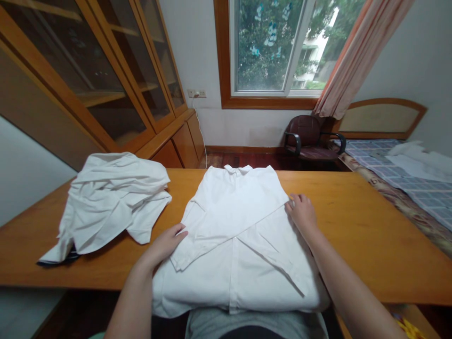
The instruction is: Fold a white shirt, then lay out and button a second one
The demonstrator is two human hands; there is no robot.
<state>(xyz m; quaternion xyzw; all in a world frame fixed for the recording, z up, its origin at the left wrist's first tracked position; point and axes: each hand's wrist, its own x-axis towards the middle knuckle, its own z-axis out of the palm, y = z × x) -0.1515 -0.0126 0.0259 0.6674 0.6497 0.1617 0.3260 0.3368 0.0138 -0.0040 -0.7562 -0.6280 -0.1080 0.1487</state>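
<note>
A white long-sleeved shirt [243,202] lies spread out, its collar toward the far edge and its hem hanging over the near edge. Both sleeves are folded inward across the body, slanting toward the hem. At the left side, my left hand [168,242] rests against the folded edge, fingers stretched and thumb on the cloth. My right hand [302,214] is closed at the right edge below the shoulder, its curled fingertips on the fabric. Farther left is a loosely heaped pile of white clothing [113,197], with a dark striped piece [60,258] showing beneath it.
The wooden table [356,226] extends to both sides under the clothes. A glass-door cabinet [141,70] stands at the back left. Behind the table are an office chair [307,134] and a window [271,47]. A bed [406,174] is on the right.
</note>
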